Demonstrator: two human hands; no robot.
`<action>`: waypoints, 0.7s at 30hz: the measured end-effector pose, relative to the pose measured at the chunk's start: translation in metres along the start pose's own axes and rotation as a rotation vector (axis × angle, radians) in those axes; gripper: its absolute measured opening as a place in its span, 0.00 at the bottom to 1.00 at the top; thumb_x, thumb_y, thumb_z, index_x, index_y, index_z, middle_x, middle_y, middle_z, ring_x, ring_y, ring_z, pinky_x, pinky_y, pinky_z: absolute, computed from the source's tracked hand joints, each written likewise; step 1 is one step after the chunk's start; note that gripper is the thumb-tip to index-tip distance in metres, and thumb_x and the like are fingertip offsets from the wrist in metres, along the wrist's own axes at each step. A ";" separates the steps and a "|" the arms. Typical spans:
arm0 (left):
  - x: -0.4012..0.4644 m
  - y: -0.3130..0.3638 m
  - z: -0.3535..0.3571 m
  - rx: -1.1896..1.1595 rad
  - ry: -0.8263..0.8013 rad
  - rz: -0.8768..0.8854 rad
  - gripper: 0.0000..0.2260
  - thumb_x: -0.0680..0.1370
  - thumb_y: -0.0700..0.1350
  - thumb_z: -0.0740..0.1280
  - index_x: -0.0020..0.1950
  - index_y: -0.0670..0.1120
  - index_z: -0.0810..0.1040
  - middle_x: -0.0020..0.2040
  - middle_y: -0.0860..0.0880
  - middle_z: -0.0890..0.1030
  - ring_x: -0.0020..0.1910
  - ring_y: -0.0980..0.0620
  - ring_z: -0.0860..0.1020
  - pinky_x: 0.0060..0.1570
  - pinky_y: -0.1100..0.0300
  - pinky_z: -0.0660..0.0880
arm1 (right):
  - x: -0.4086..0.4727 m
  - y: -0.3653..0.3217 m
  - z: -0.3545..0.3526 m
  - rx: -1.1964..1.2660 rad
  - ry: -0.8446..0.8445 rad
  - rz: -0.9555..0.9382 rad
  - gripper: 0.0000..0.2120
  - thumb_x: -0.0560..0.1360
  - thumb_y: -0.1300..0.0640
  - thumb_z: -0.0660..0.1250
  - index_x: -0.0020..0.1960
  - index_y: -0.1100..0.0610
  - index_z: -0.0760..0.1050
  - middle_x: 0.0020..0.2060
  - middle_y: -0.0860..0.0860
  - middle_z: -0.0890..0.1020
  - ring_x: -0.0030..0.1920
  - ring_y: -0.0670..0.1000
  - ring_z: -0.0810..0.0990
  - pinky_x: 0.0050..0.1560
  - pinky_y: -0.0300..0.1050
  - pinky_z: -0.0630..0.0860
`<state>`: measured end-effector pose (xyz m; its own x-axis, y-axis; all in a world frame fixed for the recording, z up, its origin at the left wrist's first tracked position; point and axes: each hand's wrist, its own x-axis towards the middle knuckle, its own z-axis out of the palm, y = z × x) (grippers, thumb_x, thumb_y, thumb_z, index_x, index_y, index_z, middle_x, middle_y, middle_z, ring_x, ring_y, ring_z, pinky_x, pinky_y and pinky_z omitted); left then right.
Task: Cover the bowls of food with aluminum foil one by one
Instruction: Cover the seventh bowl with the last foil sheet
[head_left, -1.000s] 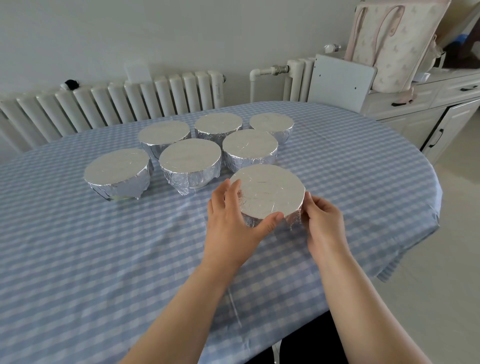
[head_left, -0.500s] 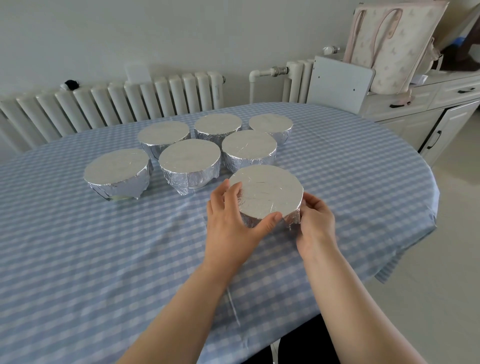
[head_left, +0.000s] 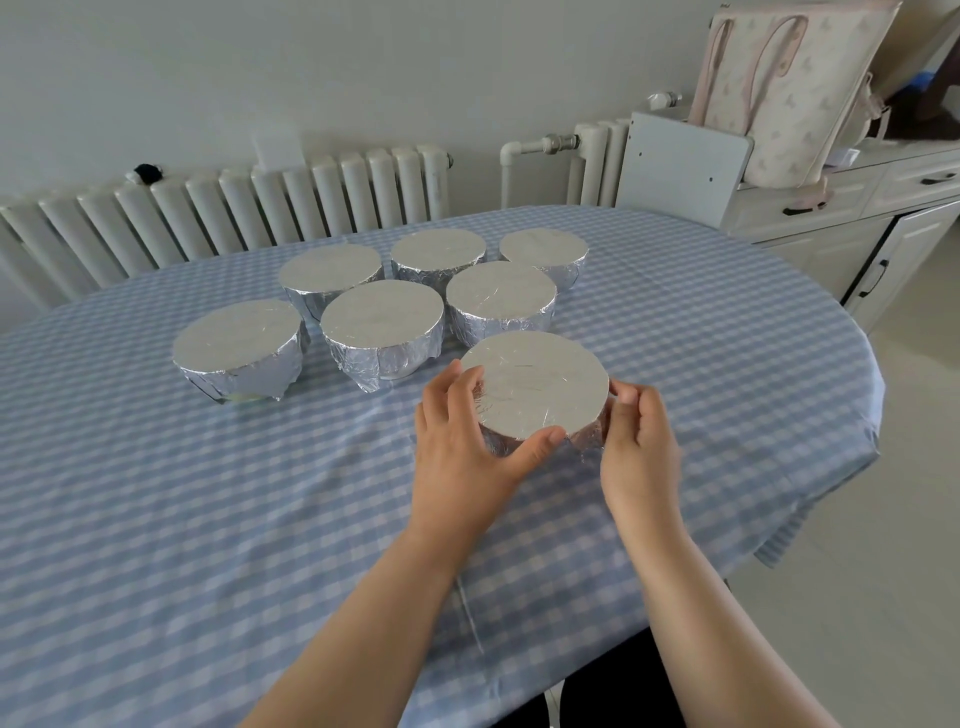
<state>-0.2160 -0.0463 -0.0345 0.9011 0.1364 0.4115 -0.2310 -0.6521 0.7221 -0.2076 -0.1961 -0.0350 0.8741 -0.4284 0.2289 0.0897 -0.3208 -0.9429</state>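
Observation:
The nearest foil-covered bowl (head_left: 535, 382) stands on the blue checked tablecloth. My left hand (head_left: 462, 441) grips its left side, fingers along the rim and thumb under the front edge. My right hand (head_left: 636, 441) holds the right side, fingers curled against the foil wall. Behind it stand several more foil-covered bowls: one at far left (head_left: 236, 345), one in the middle (head_left: 382, 325), one right of that (head_left: 501, 299), and three in a back row (head_left: 330, 267), (head_left: 439, 252), (head_left: 543, 249).
The oval table (head_left: 156, 519) carries the checked cloth; its right edge drops off near the tiled floor. White radiators (head_left: 208, 208) line the back wall. A white cabinet (head_left: 852, 228) with a patterned bag (head_left: 789, 93) on it stands at the right.
My right hand has slid slightly up and back along the bowl's right side. The left hand and the bowl stay where they were.

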 end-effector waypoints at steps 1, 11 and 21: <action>0.000 0.000 0.000 0.002 -0.001 0.002 0.45 0.63 0.75 0.63 0.72 0.49 0.66 0.73 0.51 0.61 0.72 0.54 0.59 0.66 0.60 0.62 | -0.002 0.000 0.000 -0.028 -0.001 -0.003 0.12 0.84 0.50 0.52 0.51 0.48 0.74 0.39 0.39 0.79 0.39 0.35 0.77 0.36 0.28 0.68; 0.002 -0.001 0.001 -0.011 0.010 0.005 0.45 0.62 0.75 0.64 0.71 0.50 0.67 0.72 0.51 0.62 0.71 0.55 0.59 0.67 0.60 0.62 | -0.009 0.000 0.000 0.033 -0.028 0.033 0.12 0.83 0.49 0.54 0.55 0.48 0.76 0.43 0.36 0.80 0.49 0.43 0.80 0.45 0.36 0.72; -0.004 -0.002 0.001 -0.062 0.020 0.021 0.48 0.60 0.81 0.58 0.71 0.51 0.66 0.73 0.52 0.60 0.68 0.62 0.56 0.68 0.59 0.59 | -0.002 0.017 -0.021 0.150 -0.401 -0.009 0.31 0.67 0.42 0.73 0.63 0.57 0.69 0.58 0.46 0.80 0.59 0.39 0.78 0.57 0.35 0.75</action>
<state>-0.2187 -0.0458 -0.0382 0.8887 0.1385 0.4371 -0.2723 -0.6075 0.7462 -0.2176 -0.2182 -0.0463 0.9867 -0.0546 0.1530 0.1407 -0.1834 -0.9729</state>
